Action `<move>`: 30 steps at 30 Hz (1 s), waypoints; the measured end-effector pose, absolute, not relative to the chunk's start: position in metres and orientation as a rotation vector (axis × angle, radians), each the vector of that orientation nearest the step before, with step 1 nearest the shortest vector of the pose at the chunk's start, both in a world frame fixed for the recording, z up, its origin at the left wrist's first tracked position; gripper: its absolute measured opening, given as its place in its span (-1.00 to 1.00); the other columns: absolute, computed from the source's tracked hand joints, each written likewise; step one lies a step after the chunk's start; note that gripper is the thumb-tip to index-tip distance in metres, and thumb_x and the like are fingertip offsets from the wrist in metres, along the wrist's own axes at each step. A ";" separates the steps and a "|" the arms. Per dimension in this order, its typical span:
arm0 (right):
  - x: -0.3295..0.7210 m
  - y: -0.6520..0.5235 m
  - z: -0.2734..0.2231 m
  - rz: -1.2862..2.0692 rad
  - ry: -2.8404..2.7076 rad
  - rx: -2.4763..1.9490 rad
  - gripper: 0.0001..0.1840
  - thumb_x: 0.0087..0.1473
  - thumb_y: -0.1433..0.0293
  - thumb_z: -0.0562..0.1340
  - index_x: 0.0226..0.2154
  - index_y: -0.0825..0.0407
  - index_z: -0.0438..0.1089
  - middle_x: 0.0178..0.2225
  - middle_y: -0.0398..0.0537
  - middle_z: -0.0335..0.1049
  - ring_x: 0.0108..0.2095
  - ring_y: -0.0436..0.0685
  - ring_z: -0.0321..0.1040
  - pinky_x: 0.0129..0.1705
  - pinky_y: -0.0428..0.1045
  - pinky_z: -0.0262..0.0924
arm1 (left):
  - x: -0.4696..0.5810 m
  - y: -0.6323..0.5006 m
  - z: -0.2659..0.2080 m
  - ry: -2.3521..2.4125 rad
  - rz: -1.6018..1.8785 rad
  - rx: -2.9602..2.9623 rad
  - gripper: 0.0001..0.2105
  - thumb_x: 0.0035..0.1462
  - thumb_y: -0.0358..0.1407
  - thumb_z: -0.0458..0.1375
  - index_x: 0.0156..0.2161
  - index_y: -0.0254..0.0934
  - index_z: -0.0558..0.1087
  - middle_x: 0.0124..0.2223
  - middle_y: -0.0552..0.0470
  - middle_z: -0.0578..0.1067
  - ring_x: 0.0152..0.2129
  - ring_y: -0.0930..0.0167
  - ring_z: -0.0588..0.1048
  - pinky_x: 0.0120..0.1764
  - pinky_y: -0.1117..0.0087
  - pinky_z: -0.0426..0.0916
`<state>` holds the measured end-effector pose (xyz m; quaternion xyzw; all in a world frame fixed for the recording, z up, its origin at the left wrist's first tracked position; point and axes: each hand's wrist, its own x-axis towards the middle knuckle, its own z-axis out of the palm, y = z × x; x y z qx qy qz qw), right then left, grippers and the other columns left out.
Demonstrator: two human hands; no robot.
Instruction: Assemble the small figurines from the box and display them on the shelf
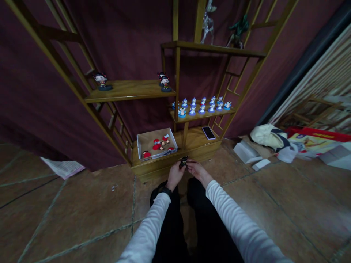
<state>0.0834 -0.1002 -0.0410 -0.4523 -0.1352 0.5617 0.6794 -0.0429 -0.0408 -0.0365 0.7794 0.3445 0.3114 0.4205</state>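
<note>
Between my two hands, just in front of the shelf's lowest board, is a small dark figurine [183, 161]. My left hand [175, 173] grips it from the left, fingers closed around its side. From the right, the fingers of my right hand [197, 170] close on the same piece. A shallow cardboard box [145, 138] on the bottom board lies just beyond my hands, holding several red-based figurines [156, 147]. On the left shelf stand a dark-haired figurine [101, 81] at one end and two similar figurines [165, 83] at the other.
Several blue and white figurines [202, 109] stand in rows on the right shelf [189, 118]. A phone [208, 133] lies on the bottom board. Clear and green statuettes stand above. On the floor are white boxes [246, 151], a bag [267, 136] and papers [63, 167].
</note>
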 end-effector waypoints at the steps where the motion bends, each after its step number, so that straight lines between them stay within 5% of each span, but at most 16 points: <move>1: 0.083 -0.101 -0.040 1.268 -0.308 -1.010 -0.74 -0.29 0.50 0.35 -0.42 0.02 0.37 -0.43 -0.17 0.51 -0.39 0.02 0.44 -0.26 -0.06 0.26 | -0.042 -0.038 -0.038 0.835 0.798 1.832 -0.76 -0.04 -0.42 0.17 -0.19 -0.25 0.46 -0.28 -0.07 0.52 -0.30 0.29 0.48 -0.20 0.32 0.29; 11: 0.078 -0.103 -0.039 1.256 -0.340 -0.988 -0.74 -0.26 0.48 0.36 -0.41 0.03 0.36 -0.42 -0.13 0.51 -0.39 0.07 0.46 -0.22 0.05 0.34 | -0.046 -0.028 -0.045 0.716 0.696 1.129 -0.88 -0.25 -0.43 0.24 -0.47 -0.35 0.44 -0.51 0.06 0.45 -0.59 0.50 0.38 -0.50 0.50 0.19; 30: 0.069 -0.110 -0.025 1.354 -0.643 -1.074 -0.46 -0.36 0.37 0.42 -0.20 -0.02 0.38 -0.25 -0.10 0.45 -0.32 0.05 0.41 -0.19 0.03 0.25 | -0.054 -0.023 -0.039 0.809 0.716 0.934 -0.73 -0.24 -0.47 0.15 -0.30 -0.34 0.39 -0.53 0.13 0.41 -0.73 0.59 0.29 -0.64 0.55 0.08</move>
